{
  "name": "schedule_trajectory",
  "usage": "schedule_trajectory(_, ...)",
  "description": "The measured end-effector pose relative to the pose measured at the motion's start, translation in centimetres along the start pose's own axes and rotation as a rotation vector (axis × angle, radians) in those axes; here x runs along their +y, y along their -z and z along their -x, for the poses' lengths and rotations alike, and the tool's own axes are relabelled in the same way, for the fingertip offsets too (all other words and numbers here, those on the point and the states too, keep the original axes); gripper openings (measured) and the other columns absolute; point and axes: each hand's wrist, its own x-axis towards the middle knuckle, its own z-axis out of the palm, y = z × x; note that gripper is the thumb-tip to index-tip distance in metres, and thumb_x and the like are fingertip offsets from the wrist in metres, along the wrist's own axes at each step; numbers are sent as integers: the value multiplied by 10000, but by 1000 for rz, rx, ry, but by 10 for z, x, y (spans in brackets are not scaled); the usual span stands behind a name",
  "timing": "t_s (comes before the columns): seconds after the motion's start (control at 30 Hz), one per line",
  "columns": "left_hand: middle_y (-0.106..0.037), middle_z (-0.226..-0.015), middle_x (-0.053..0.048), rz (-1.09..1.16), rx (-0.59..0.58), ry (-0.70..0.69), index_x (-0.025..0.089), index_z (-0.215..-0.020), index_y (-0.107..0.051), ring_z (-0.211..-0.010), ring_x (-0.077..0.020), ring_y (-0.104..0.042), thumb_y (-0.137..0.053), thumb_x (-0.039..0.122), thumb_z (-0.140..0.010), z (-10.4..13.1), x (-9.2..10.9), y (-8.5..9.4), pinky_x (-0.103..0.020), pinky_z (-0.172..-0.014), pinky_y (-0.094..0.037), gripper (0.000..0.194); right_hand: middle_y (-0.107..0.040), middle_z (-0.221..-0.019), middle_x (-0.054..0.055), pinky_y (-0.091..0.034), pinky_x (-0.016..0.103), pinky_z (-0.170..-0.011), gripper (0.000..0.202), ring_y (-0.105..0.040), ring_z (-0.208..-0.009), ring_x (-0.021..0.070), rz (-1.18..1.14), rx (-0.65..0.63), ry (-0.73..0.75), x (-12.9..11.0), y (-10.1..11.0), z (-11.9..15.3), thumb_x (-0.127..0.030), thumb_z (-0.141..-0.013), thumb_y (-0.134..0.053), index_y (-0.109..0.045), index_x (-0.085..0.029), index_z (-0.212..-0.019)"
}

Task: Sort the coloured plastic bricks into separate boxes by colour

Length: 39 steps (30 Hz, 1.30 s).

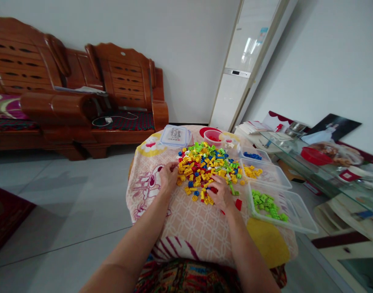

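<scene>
A pile of mixed toy bricks point(205, 167), yellow, red, blue, green and white, covers the middle of a cloth-covered round table point(186, 228). At the pile's left edge is my left hand point(169, 177), its fingers curled close together beside yellow bricks; what they hold, if anything, is hidden. My right hand point(220, 192) reaches into the near right part of the pile, fingers bent and apart over red and yellow bricks. On the right, clear boxes hold blue bricks point(252, 156), yellow bricks point(253, 171) and green bricks point(268, 205).
Clear lids point(176, 136) lie at the table's back left. A pink bowl point(213, 136) with red pieces sits at the back. Right of the table stands a glass-topped stand point(327, 167) with a red bowl point(316, 156). Wooden seats point(122, 81) are behind left.
</scene>
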Motion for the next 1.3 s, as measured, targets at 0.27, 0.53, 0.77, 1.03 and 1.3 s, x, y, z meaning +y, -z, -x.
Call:
schedule_trajectory(0.27,-749,-888,-60,5,-6,4,164,-995,-716,-762,-173,-678,-516,234,-760,-1,-1,-1,-263,-702,-516,316,-664,-1233,103,-410,501,-1075,133,-536,-1245,251,82,-31,22,-1,-5,1,-179,-829,-634,-753,-232,-850)
schedule_trajectory(0.53,-750,-868,-48,-30,-1,3,185,-965,-720,-772,-176,-683,-516,240,-748,-2,-1,0,-261,-700,-519,302,-708,-1107,126,-491,443,-980,187,-636,-1077,233,-71,239,-36,0,4,-2,-304,-891,-548,-703,-200,-874)
schedule_trajectory(0.77,-752,-889,-62,-1,-17,-8,179,-989,-718,-785,-184,-689,-527,255,-749,-5,-9,-2,-263,-693,-529,316,-711,-709,58,-587,336,-575,337,-686,-605,206,-550,524,-529,12,13,-14,-473,-775,-636,-655,-158,-894)
schedule_trajectory(1.03,-750,-880,-70,2,-37,-9,174,-982,-717,-769,-193,-691,-529,274,-770,-2,-4,2,-282,-699,-533,300,-594,-666,-55,-609,348,-775,396,-669,-697,139,-825,904,-767,54,71,-126,-137,-623,-692,-566,-148,-998)
schedule_trajectory(1.3,-751,-892,-58,-6,-44,11,165,-988,-720,-781,-176,-684,-529,230,-759,-2,-1,0,-260,-714,-526,305,-705,-856,46,-587,362,-753,396,-679,-748,188,-586,739,-648,56,47,-95,-244,-670,-603,-672,-126,-1042)
